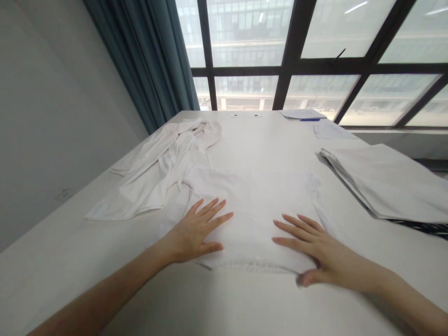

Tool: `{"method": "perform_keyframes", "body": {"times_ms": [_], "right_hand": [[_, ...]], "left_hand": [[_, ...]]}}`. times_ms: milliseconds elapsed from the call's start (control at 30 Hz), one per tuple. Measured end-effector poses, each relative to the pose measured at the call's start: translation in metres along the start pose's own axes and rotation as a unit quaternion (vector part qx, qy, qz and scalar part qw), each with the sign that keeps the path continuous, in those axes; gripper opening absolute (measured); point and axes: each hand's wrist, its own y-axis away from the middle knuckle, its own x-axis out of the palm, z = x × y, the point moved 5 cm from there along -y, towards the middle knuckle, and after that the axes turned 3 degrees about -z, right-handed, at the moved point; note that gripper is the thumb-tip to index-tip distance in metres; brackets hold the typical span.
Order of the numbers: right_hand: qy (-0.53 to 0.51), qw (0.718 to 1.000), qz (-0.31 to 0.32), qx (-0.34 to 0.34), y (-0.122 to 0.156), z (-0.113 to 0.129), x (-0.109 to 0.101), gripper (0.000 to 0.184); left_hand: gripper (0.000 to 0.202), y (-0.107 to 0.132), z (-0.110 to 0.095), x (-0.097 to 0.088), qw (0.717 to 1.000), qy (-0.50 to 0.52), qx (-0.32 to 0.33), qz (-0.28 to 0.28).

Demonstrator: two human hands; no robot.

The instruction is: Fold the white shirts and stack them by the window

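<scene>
While both palms press flat on it, the white shirt (252, 205) lies under the left hand (196, 231) and the right hand (317, 252), fingers spread, grasping nothing. Its edges are hard to see against the white table (70, 261). Farther left lies crumpled cloth (157, 172); the folded pile (388, 182) at the right is cut off.

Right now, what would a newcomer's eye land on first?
The left hand and right hand lie flat, fingers spread, on a white garment near the front of the white table. A crumpled cloth lies to its left and a folded stack to its right, under dark-framed windows.
</scene>
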Motion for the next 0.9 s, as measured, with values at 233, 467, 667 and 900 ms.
{"method": "perform_keyframes", "body": {"times_ms": [233, 467, 667, 900], "right_hand": [[-0.041, 0.924, -0.301, 0.233, 0.026, -0.057, -0.033, 0.046], [-0.146, 0.831, -0.391, 0.368, 0.050, -0.102, -0.029, 0.081], [-0.142, 0.830, -0.372, 0.392, 0.049, -0.090, -0.036, 0.066], [-0.119, 0.869, -0.367, 0.311, 0.041, -0.070, -0.057, 0.059]], "left_hand": [[0.062, 0.016, 0.058, 0.001, 0.985, -0.007, -0.157, -0.067], [0.060, 0.017, 0.073, 0.001, 0.966, 0.051, -0.197, -0.159], [0.043, 0.022, 0.086, -0.018, 0.916, 0.119, -0.275, -0.265], [0.036, 0.029, 0.090, -0.033, 0.891, 0.139, -0.300, -0.312]]}}
